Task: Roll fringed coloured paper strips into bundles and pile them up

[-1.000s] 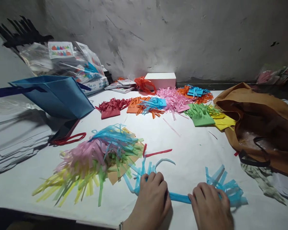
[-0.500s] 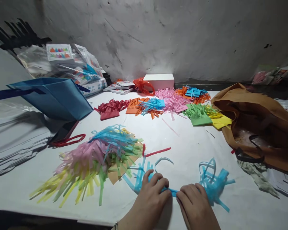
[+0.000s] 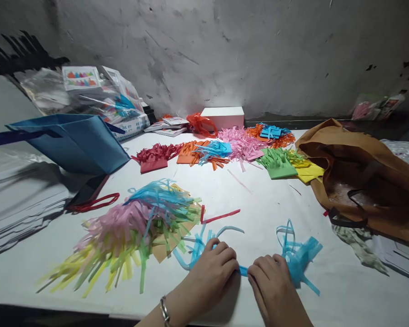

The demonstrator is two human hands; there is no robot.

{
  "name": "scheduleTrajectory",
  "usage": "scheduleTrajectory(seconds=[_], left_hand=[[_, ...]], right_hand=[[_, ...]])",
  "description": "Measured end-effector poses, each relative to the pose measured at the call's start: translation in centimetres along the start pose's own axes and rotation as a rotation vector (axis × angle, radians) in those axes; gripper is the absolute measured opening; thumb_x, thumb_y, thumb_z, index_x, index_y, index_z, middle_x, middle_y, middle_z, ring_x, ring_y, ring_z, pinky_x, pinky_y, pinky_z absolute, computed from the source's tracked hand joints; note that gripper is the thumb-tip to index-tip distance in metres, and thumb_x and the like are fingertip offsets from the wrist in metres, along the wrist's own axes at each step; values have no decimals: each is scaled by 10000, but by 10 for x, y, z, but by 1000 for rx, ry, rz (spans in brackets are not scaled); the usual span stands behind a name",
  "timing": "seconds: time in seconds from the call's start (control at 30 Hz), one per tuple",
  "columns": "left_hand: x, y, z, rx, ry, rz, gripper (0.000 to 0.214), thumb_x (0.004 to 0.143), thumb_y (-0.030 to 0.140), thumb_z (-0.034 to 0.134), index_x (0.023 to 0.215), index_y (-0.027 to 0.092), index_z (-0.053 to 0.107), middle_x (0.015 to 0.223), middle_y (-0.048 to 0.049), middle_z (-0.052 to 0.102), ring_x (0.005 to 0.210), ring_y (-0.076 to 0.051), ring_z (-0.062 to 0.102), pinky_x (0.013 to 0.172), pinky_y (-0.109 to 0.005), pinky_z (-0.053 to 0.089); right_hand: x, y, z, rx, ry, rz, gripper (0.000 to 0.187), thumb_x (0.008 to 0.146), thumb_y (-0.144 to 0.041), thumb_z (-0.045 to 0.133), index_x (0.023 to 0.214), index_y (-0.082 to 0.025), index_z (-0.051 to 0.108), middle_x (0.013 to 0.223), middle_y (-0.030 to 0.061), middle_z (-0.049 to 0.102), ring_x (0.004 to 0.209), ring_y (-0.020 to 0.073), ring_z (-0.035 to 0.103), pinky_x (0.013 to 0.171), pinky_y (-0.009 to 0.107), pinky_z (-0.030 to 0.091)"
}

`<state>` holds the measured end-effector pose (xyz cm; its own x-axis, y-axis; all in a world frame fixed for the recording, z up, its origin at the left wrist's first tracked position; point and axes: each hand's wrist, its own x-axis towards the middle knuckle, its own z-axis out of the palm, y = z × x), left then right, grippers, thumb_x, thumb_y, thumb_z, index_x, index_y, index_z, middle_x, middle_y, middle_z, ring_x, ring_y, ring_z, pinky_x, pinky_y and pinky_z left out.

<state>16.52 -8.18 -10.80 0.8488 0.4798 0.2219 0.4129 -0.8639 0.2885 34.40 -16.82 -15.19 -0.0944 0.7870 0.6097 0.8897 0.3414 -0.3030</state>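
Note:
A light-blue fringed paper strip (image 3: 298, 256) lies along the near edge of the white table (image 3: 269, 206). My left hand (image 3: 211, 270) is closed on its left part, fingers curled over the fringe. My right hand (image 3: 271, 284) pinches the strip just to the right, almost touching the left hand. The strip's right end stands bunched up with its fringe pointing upward. To the left lies a heap of cut fringes (image 3: 132, 227) in pink, yellow, green and blue.
Folded fringed papers in red, orange, blue, pink, green and yellow (image 3: 225, 150) lie in a row farther back. A blue bag (image 3: 71, 141) stands at the left, a brown bag (image 3: 364, 172) at the right, a white box (image 3: 223, 117) by the wall. A loose red strip (image 3: 221, 216) lies mid-table.
My right hand slid left along the blue strip until it nearly met the left hand. The strip's right end gathered and rose into a bunch.

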Motion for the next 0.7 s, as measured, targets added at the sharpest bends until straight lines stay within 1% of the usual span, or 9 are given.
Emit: scheduleTrajectory(seconds=[0.1, 0.2, 0.3, 0.4, 0.47, 0.53, 0.63, 0.7], left_hand=[[1, -4, 3, 31, 21, 40, 156, 911, 67, 604, 901, 221, 623, 876, 20, 669, 840, -171, 592, 926, -375, 349], [4, -6, 0, -46, -2, 25, 182, 896, 43, 594, 883, 223, 617, 861, 28, 669, 831, -159, 598, 882, -339, 367], [3, -4, -4, -114, -47, 6, 174, 893, 73, 613, 947, 238, 621, 939, 17, 679, 887, -175, 591, 887, -342, 362], [1, 0, -3, -124, 2, 0, 196, 896, 56, 603, 960, 240, 624, 1008, 0, 674, 941, -191, 577, 935, -379, 335], [-1, 2, 1, -157, 58, -44, 247, 867, -8, 599, 916, 232, 628, 994, 3, 668, 938, -186, 576, 931, -383, 331], [-3, 3, 5, -223, 79, -134, 267, 813, -36, 653, 865, 224, 635, 961, 13, 663, 928, -182, 581, 897, -372, 339], [-4, 4, 6, -281, 45, -236, 221, 797, 16, 731, 814, 222, 652, 933, 25, 676, 906, -186, 589, 861, -378, 343], [-5, 6, 5, -257, 28, -247, 172, 842, 60, 706, 803, 221, 660, 932, 20, 688, 892, -194, 586, 849, -394, 343]], right_hand=[[2, -1, -2, -25, -8, -7, 274, 1040, -226, 375, 860, -229, 582, 784, -3, 574, 755, 183, 505, 888, 387, 304], [-1, -1, 4, -74, 7, -11, 259, 1023, -188, 382, 852, -232, 572, 776, -4, 573, 759, 186, 500, 913, 406, 298], [-4, -2, 10, -91, 7, -27, 257, 984, -106, 394, 809, -226, 539, 755, -4, 556, 748, 183, 493, 925, 409, 306], [-4, -2, 13, -93, 1, -41, 244, 966, -87, 404, 811, -226, 532, 758, -6, 555, 756, 182, 501, 943, 407, 309], [-4, -1, 12, -95, -5, -44, 242, 960, -87, 401, 817, -229, 537, 763, -6, 562, 765, 185, 506, 949, 411, 307], [-4, 2, 9, -104, 0, -35, 250, 944, -77, 397, 805, -230, 535, 758, -4, 565, 772, 192, 510, 960, 425, 304], [-7, 9, -1, -122, -7, -34, 233, 942, -74, 423, 830, -229, 556, 777, -5, 589, 793, 194, 534, 973, 433, 303], [-10, 14, -8, -120, -22, -13, 229, 971, -93, 425, 863, -231, 573, 804, -7, 604, 814, 192, 549, 973, 432, 306]])
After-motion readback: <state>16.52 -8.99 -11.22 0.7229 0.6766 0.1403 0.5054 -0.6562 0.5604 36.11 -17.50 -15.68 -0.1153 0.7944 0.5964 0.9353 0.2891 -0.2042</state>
